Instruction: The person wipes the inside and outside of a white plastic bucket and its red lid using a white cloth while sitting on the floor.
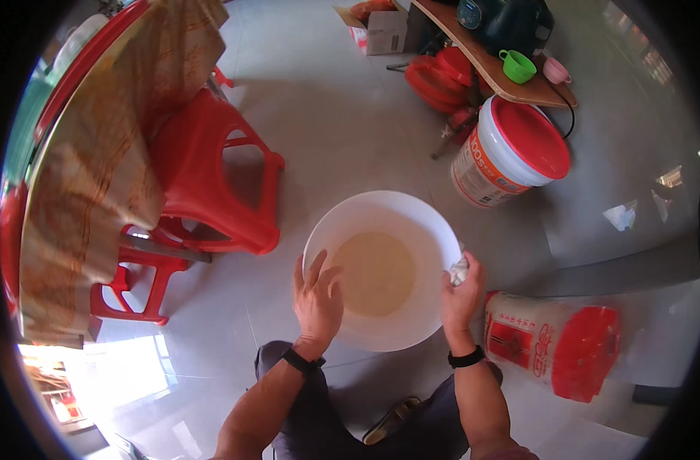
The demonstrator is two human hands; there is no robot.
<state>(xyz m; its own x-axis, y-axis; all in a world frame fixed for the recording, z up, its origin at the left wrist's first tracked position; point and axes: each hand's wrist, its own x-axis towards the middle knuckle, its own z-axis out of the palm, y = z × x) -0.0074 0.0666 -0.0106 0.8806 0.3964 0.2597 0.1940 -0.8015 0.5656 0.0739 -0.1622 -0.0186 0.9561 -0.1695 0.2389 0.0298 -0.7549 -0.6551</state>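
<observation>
A round white plastic bucket (383, 201) stands on the floor before my knees, its mouth facing up. Its bottom looks pale tan; whether that is contents or the bare base, I cannot tell. My left hand (320, 299) straddles the left rim with its fingers spread, some inside the wall and at least one outside. At the right rim, my right hand (463, 296) grips a crumpled white cloth or tissue (458, 271) against the edge. The fingers behind that wad are partly hidden.
Red plastic stools (212, 172) stand left beside a table with a patterned tablecloth (97, 190). To the right lie a red-and-clear printed sack (551, 345) and a red-lidded pail (499, 155). A wooden bench (493, 69) bears a green cup (518, 68) and a pink cup (555, 71).
</observation>
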